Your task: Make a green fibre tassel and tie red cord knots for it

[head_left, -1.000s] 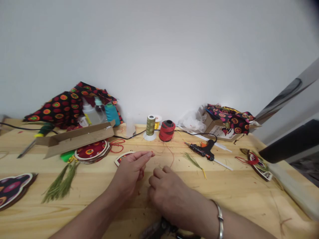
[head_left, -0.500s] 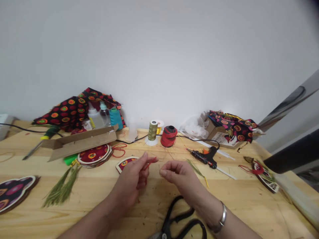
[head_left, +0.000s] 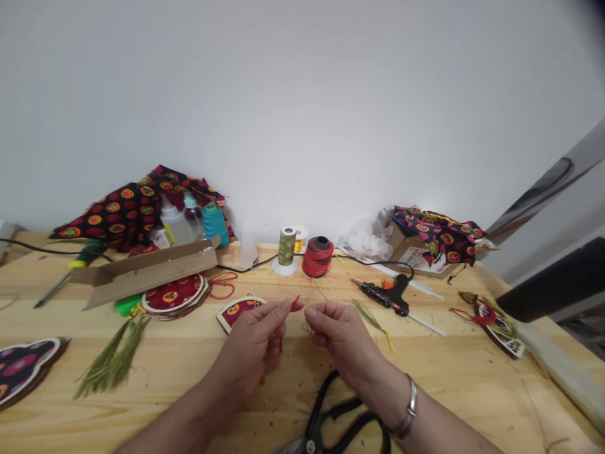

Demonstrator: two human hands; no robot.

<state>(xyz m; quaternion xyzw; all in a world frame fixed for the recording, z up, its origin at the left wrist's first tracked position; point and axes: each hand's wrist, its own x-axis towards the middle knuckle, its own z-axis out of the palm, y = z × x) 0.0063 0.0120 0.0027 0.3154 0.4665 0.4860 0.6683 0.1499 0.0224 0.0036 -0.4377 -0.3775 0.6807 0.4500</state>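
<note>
My left hand [head_left: 265,331] is closed, thumb against fingers, on a red cord [head_left: 297,300] whose end sticks up past the fingertips. Close beside it on the right, my right hand [head_left: 338,328] pinches a thin thread [head_left: 309,325] that hangs at its fingertips. A fabric-faced ornament with a pale wooden border [head_left: 239,310] lies just behind my left hand. Black-handled scissors [head_left: 326,419] rest on the table under my right wrist, partly hidden by it. Behind the hands stand a red thread spool [head_left: 317,257] and an olive thread spool [head_left: 286,247].
A glue gun [head_left: 390,295] and a loose olive tassel [head_left: 371,316] lie to the right. On the left are a cardboard tray [head_left: 146,268], round ornaments [head_left: 174,296], green tassels [head_left: 113,359] and a screwdriver [head_left: 70,274]. Patterned cloth [head_left: 120,211] covers bottles at the back.
My hands have come a little closer together at the fingertips. My right hand's thread now shows as a loop by its fingers. The whole view has shifted slightly.
</note>
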